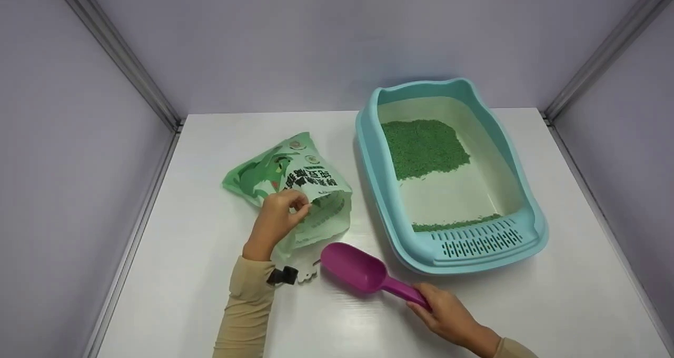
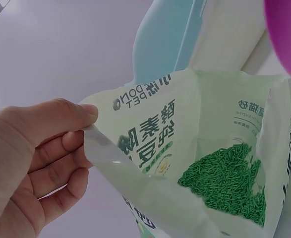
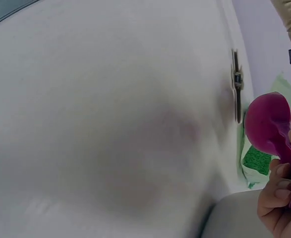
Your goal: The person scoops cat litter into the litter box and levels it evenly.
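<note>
A green and white bag (image 1: 274, 168) lies on the table with its mouth toward the right front. My left hand (image 1: 281, 213) pinches the edge of that mouth between thumb and fingers. In the left wrist view, green pellets (image 2: 227, 183) show inside the bag. My right hand (image 1: 447, 313) grips the handle of a magenta scoop (image 1: 355, 268). The scoop's bowl points left, just in front of the bag's mouth, and looks bare inside. Right of the bag stands a light blue litter box (image 1: 376, 189), with a patch of green pellets (image 1: 424, 147) on its floor.
A small pale flat object (image 1: 306, 272) lies beside the left wrist, mostly hidden. More pellets line the litter box's front edge, by its slotted lip (image 1: 479, 245). The white table (image 1: 184, 231) is walled in at the back and both sides.
</note>
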### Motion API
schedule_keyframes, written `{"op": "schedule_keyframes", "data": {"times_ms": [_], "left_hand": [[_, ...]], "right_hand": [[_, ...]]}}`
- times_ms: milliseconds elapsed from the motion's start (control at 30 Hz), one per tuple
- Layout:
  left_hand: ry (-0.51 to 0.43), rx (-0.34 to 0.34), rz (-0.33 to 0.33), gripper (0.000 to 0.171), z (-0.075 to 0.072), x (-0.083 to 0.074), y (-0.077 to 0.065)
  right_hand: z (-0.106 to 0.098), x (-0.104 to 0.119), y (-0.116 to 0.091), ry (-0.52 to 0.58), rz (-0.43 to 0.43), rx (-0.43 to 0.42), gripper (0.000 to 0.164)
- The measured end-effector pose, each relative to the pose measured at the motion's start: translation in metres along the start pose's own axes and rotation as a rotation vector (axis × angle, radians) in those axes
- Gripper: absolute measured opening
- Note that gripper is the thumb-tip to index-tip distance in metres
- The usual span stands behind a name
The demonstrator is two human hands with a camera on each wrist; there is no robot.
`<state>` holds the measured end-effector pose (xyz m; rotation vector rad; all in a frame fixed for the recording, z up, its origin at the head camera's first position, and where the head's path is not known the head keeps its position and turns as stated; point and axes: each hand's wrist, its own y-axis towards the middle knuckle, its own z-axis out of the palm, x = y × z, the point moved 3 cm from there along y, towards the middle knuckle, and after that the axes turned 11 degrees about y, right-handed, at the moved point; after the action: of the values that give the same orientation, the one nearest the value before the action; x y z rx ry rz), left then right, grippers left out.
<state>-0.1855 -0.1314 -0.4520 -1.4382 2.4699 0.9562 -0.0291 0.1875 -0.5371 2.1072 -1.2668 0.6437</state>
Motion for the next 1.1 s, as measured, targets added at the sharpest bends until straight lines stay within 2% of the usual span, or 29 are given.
{"op": "schedule_keyframes", "data": {"times_ms": [367, 567, 733, 867, 1000, 1100], "left_hand": [[-0.017, 0.003, -0.008, 0.006, 0.002, 0.001, 0.0], [-0.01, 0.002, -0.006, 0.006, 0.002, 0.001, 0.0], [-0.009, -0.003, 0.0, 0.006, 0.0, 0.0, 0.0], [-0.007, -0.004, 0.002, 0.007, 0.0, 0.0, 0.0], [-0.005, -0.005, 0.0, 0.007, 0.0, 0.001, -0.001], [-0.006, -0.012, 0.004, 0.007, 0.0, 0.001, -0.001]], "right_hand": [[0.015, -0.024, -0.006, 0.0, -0.003, 0.014, 0.02], [0.02, -0.029, -0.008, -0.025, -0.029, -0.013, 0.021], [0.025, -0.03, -0.005, -0.073, -0.134, -0.042, 0.027], [0.029, -0.034, 0.001, -0.106, -0.278, -0.028, 0.032], [0.033, -0.037, 0.011, -0.1, -0.391, 0.035, 0.031], [0.037, -0.038, 0.019, -0.066, -0.395, 0.117, 0.029]]}}
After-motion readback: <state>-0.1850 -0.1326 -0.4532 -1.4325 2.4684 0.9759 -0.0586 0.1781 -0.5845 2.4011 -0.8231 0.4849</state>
